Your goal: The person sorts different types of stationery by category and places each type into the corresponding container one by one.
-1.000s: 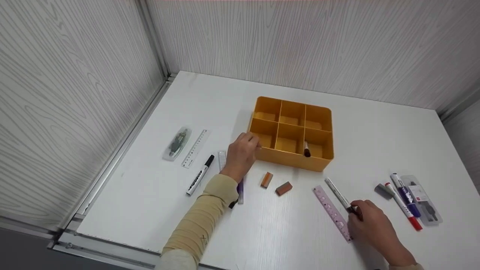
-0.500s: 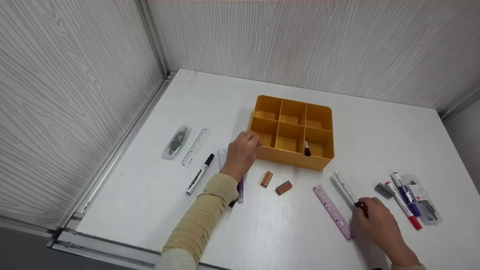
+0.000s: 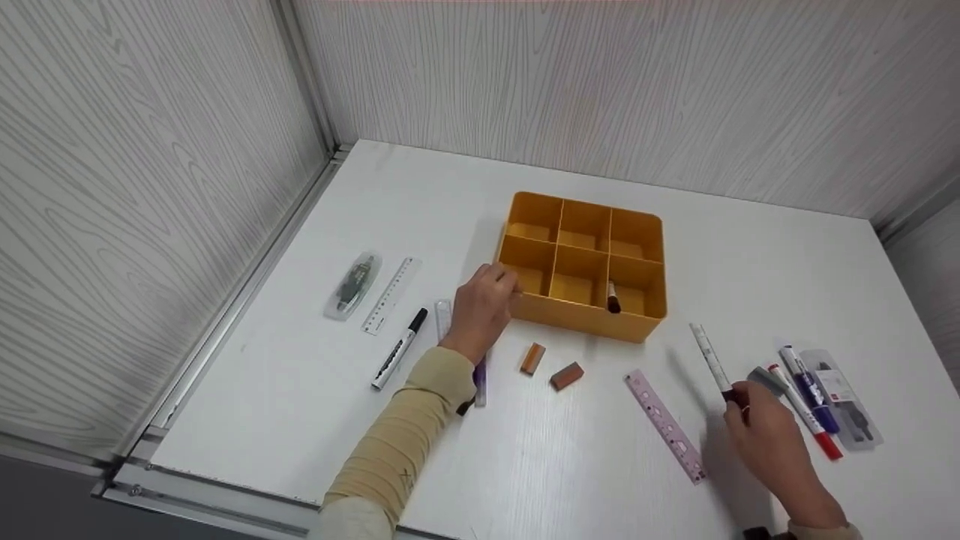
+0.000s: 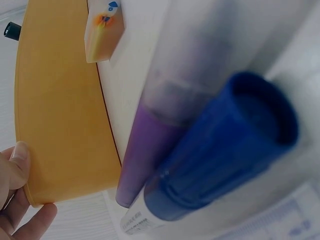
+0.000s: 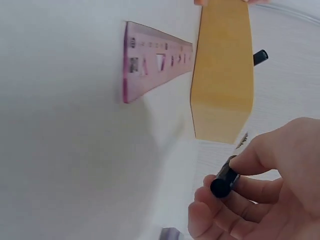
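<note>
My left hand (image 3: 484, 311) grips the front left corner of a yellow six-compartment organizer box (image 3: 581, 319); the left wrist view shows its thumb on the box wall (image 4: 65, 100). My right hand (image 3: 772, 435) pinches a white marker (image 3: 710, 356) by its black cap (image 5: 225, 181) end, above the table, with the barrel pointing away toward the back. A dark-ended marker (image 3: 613, 298) stands tilted in the box's front right compartment. The pink ruler (image 3: 666, 427) lies left of my right hand. Beneath my left forearm, a purple marker (image 3: 481, 382) is partly hidden.
Two small erasers, one orange (image 3: 533, 359) and one reddish (image 3: 567, 376), lie before the box. At left are a black-capped marker (image 3: 400, 349), a clear ruler (image 3: 391, 295) and a clear case (image 3: 352, 286). Right: a grey block (image 3: 766, 380), red marker (image 3: 810, 412), purple marker (image 3: 816, 397), another case (image 3: 844, 405).
My right hand has carried the white marker up and to the right, away from the pink ruler. My left hand stays at the box corner.
</note>
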Motion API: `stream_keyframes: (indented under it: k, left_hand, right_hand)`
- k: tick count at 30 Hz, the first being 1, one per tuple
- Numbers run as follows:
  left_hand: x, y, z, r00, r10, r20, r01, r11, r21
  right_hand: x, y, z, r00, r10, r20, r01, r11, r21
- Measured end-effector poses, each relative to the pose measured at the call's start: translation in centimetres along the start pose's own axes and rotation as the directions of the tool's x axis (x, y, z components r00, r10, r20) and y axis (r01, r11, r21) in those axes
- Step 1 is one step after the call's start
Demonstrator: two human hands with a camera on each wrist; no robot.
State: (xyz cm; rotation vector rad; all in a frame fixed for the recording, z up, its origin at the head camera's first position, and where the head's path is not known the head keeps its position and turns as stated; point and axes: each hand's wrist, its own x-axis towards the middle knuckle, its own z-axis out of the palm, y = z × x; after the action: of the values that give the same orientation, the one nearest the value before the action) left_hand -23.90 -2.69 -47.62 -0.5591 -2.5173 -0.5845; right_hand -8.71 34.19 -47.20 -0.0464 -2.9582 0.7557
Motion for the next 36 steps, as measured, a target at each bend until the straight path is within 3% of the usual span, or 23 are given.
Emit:
stream_keyframes:
  k: [8,14,23,31,36]
  left_hand:
    - [-0.1,-0.2,0.1,1.0,0.003,-0.004,-0.003,1.0,0.008]
    - [-0.2,-0.3,0.0,0.999,0.008,-0.032,-0.008,1.0,0.007]
    - [-0.2,-0.2,-0.1,1.0,0.005,-0.019,-0.005,1.0,0.004]
    - [-0.2,-0.1,0.0,1.0,-0.007,-0.003,0.007,1.0,0.007]
    - [-0.1,0.0,0.1,1.0,0.0,-0.008,0.0,1.0,0.008]
  right_hand:
    - [0.6,-1.1,-0.5,0.993,-0.071,-0.094,0.074,0.997,0.028]
    - [1.3,-2.3,-0.8,0.966,-0.168,-0.195,0.177,0.984,0.032]
    - [2.5,-4.4,-1.2,0.96,-0.198,-0.199,0.213,0.975,0.057]
    - [3.9,-5.6,-1.1,0.912,-0.314,-0.262,0.321,0.947,-0.017]
    - [4.8,-6.1,-1.0,0.902,-0.333,-0.275,0.335,0.941,-0.042]
